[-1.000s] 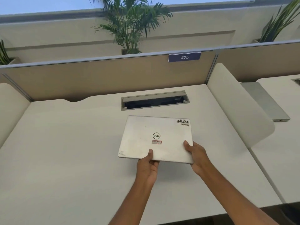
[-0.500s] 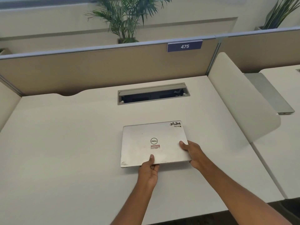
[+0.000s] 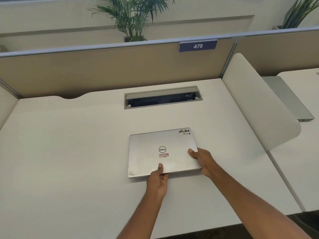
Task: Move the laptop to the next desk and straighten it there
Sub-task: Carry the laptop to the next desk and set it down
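Observation:
A closed silver laptop (image 3: 155, 147) with a round logo and a sticker in its far right corner lies low over the white desk (image 3: 69, 152), near the middle. Its near edge casts a thin shadow, so I cannot tell whether it rests flat. My left hand (image 3: 158, 181) grips the near edge, thumb on the lid. My right hand (image 3: 202, 160) holds the near right corner, thumb on top. The laptop sits slightly turned, its right side farther from me.
A cable slot (image 3: 163, 99) with a raised flap lies in the desk behind the laptop. A beige partition (image 3: 103, 69) with a "475" tag (image 3: 198, 46) closes the back. A curved white divider (image 3: 255, 104) separates the right-hand desk, where another laptop (image 3: 288, 99) lies.
Both hands have brought the laptop down toward the desk and nearer to me, and turned it from a clockwise tilt to a slight opposite tilt. The view tipped downward.

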### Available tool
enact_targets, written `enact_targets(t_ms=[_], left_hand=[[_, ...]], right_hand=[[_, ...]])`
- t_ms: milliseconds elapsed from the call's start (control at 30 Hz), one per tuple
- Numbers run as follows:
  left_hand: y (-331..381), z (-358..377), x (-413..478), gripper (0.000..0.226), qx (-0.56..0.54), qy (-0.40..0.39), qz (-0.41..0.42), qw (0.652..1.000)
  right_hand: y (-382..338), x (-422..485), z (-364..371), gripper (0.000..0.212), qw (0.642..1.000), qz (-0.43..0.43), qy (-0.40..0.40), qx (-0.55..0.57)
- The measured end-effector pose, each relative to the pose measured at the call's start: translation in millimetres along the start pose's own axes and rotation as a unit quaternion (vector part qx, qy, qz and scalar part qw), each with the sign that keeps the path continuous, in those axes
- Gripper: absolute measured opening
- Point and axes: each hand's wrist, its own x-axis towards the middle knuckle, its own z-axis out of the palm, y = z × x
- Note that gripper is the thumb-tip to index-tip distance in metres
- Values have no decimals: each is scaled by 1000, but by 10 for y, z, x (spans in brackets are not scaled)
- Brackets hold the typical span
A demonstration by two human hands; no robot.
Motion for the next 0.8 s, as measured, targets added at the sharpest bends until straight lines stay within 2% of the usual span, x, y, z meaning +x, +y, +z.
enact_targets(t_ms=[133, 267, 367, 500, 667, 800], left_hand=[[-2, -15, -11, 51, 73, 6, -16, 997], [26, -40, -67, 47, 151, 13, -50, 987], [60, -42, -106, 49, 167, 17, -62, 984], [74, -33, -129, 51, 178, 32, -59, 982], [65, -4, -171, 50, 186, 42, -59, 980], [75, 16, -185, 49, 189, 47, -61, 979]], right_hand=[[7, -1, -31, 33, 996, -22, 59, -71], [-5, -15, 30, 64, 984, -36, 124, -120], [-50, -41, 60, 74, 974, -40, 152, -160], [-72, -63, 78, 73, 958, -25, 180, -222], [-38, -52, 98, 57, 947, -30, 205, -247], [-58, -76, 114, 61, 942, -34, 213, -258]])
